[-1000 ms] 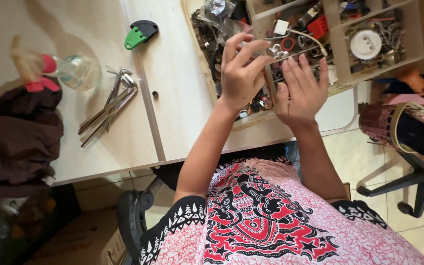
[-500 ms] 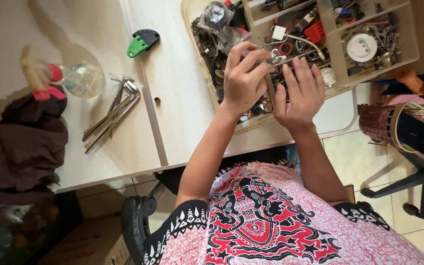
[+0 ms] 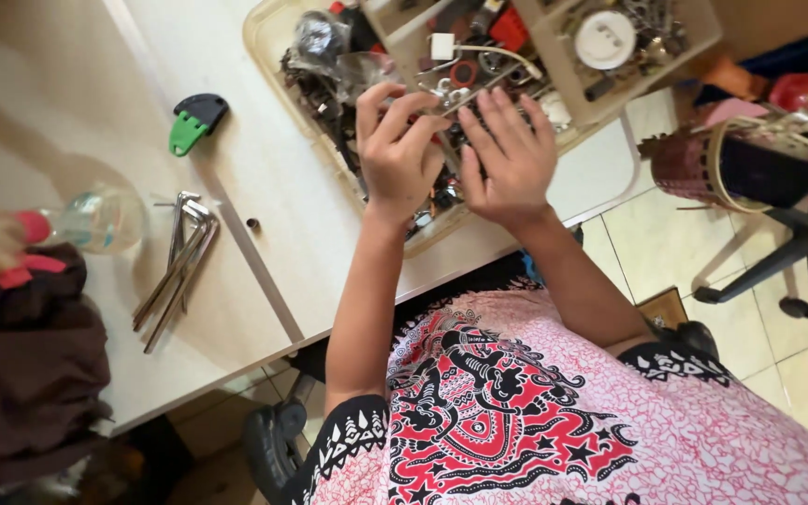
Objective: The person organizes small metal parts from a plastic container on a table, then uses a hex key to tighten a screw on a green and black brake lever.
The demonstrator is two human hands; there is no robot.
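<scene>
Both hands work over a beige compartmented organiser tray (image 3: 264, 42) that sits on the pale tabletop (image 3: 264, 178). The left hand (image 3: 396, 150) curls its fingers down into the tray's long compartment, fingertips pinched on a small shiny metal piece (image 3: 448, 93) at the divider; the piece is silvery, thin and partly hidden, so its exact kind cannot be told. The right hand (image 3: 509, 154) lies spread beside it, fingers straight and released, fingertips touching the same clutter of dark and metallic hardware without grasping anything. The tray holds tangled small parts: a white square plug with a cable (image 3: 441, 45), red bits, a round white disc (image 3: 605, 37) in the far compartment. Well apart to the left on the tabletop lie a bundle of hex keys (image 3: 175, 266) and a green-and-black tool (image 3: 194, 122)
</scene>
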